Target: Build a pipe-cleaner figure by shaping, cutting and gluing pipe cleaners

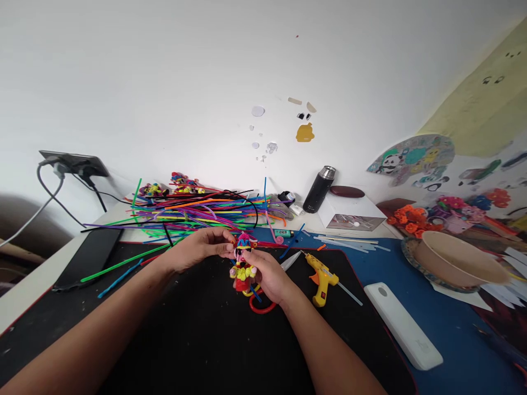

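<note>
A small pipe-cleaner doll (244, 272) with a blue and pink headdress, a yellow ruffle and a red base stands upright between my hands. My right hand (268, 274) is closed round it from the right, thumb across its face. From the left, my left hand (206, 249) pinches the side of its head, where a tiny orange bit shows at the fingertips. Red-handled scissors (263, 309) lie on the black mat (214, 345) under my right hand, blades pointing away and partly hidden. Beside them lies a yellow glue gun (323, 280) with a glue stick in its back.
A heap of coloured pipe cleaners (197, 211) lies along the wall, with more dolls (185, 184) behind it. A black thermos (319, 189) stands beside a white box (349, 211). To the right are a white power bank (403, 326), a bowl (457, 260) and glue sticks (349, 241).
</note>
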A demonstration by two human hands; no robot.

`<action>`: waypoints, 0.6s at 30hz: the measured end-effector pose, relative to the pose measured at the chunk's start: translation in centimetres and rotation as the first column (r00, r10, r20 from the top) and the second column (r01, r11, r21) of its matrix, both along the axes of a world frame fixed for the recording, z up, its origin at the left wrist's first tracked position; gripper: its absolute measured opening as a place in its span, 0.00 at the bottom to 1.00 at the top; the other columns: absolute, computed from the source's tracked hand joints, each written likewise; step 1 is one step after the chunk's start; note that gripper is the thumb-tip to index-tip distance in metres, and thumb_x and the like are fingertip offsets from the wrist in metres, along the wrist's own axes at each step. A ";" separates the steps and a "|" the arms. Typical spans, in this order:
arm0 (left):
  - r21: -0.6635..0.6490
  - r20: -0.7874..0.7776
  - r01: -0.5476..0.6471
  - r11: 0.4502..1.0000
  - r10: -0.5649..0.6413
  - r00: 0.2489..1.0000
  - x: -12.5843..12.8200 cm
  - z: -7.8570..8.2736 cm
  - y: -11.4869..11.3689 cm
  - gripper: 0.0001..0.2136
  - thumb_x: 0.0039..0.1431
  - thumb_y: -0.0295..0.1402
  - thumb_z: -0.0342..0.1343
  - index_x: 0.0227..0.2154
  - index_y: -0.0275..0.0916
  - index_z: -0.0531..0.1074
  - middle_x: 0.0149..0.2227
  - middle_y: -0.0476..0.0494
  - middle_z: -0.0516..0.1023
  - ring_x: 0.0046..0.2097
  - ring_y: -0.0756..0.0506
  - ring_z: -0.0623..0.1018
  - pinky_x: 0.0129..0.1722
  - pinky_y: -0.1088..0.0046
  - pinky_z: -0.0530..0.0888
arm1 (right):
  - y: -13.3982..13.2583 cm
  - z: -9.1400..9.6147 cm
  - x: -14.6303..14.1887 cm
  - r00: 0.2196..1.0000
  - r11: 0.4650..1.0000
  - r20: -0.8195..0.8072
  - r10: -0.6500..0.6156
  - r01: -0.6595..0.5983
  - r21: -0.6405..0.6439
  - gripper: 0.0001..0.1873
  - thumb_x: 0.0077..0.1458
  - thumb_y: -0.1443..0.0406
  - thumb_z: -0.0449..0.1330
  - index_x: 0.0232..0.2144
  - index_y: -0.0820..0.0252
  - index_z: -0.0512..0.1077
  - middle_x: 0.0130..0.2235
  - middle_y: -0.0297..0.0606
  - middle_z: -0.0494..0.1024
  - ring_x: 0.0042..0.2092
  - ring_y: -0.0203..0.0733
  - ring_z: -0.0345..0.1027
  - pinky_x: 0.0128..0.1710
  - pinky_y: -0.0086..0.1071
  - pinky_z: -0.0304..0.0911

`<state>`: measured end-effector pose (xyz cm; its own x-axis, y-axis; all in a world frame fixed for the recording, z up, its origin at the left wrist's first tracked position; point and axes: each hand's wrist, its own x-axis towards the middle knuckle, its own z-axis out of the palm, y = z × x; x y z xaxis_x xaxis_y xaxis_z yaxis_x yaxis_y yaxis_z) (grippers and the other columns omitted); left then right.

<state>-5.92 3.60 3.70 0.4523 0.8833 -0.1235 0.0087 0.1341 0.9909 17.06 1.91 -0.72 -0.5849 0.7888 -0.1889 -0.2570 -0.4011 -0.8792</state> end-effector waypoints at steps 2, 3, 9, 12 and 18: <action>0.013 -0.005 0.006 1.000 -0.006 1.000 -0.1 -0.1 0.0 0.17 0.56 0.44 0.74 0.40 0.37 0.80 0.39 0.45 0.83 0.42 0.44 0.82 0.48 0.66 0.77 | 0.0 0.0 0.0 1.000 1.000 -0.002 -0.002 0.002 -0.004 0.33 0.53 0.41 0.73 0.43 0.66 0.79 0.30 0.43 0.84 0.25 0.43 0.80 0.20 0.27 0.68; 0.020 -0.008 0.010 1.000 -0.010 1.000 -0.1 -0.2 0.1 0.17 0.57 0.44 0.74 0.40 0.37 0.80 0.39 0.45 0.83 0.42 0.44 0.82 0.48 0.66 0.76 | -0.1 0.1 0.0 1.000 1.000 -0.006 -0.001 0.001 -0.005 0.34 0.52 0.41 0.73 0.42 0.66 0.78 0.30 0.43 0.84 0.25 0.43 0.80 0.20 0.27 0.68; 0.041 -0.028 0.034 0.999 -0.033 0.999 -0.2 0.2 0.1 0.18 0.58 0.47 0.72 0.41 0.38 0.79 0.39 0.44 0.84 0.44 0.42 0.82 0.49 0.64 0.77 | -0.2 0.2 0.1 1.000 1.000 -0.010 -0.006 0.006 -0.016 0.34 0.51 0.41 0.74 0.43 0.66 0.78 0.31 0.44 0.85 0.26 0.44 0.81 0.21 0.27 0.68; 0.067 -0.055 0.047 0.997 -0.043 0.998 -0.1 0.5 0.0 0.19 0.59 0.49 0.71 0.40 0.37 0.80 0.38 0.44 0.84 0.43 0.42 0.82 0.49 0.65 0.77 | -0.2 0.2 0.1 1.000 1.000 -0.009 -0.007 0.007 -0.017 0.34 0.52 0.42 0.74 0.44 0.65 0.79 0.32 0.45 0.85 0.28 0.44 0.81 0.22 0.27 0.69; 0.073 -0.073 0.030 0.997 -0.024 0.997 0.1 0.5 -0.1 0.20 0.59 0.52 0.70 0.37 0.37 0.80 0.36 0.45 0.84 0.41 0.43 0.82 0.47 0.67 0.77 | -0.2 0.2 0.0 1.000 1.000 0.001 -0.003 0.003 -0.011 0.32 0.55 0.42 0.72 0.44 0.65 0.79 0.33 0.45 0.85 0.28 0.44 0.81 0.22 0.27 0.68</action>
<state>-5.83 3.52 4.16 0.4684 0.8788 -0.0913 0.0832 0.0590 0.9948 17.09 1.72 -0.52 -0.5820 0.7888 -0.1979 -0.2575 -0.4096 -0.8752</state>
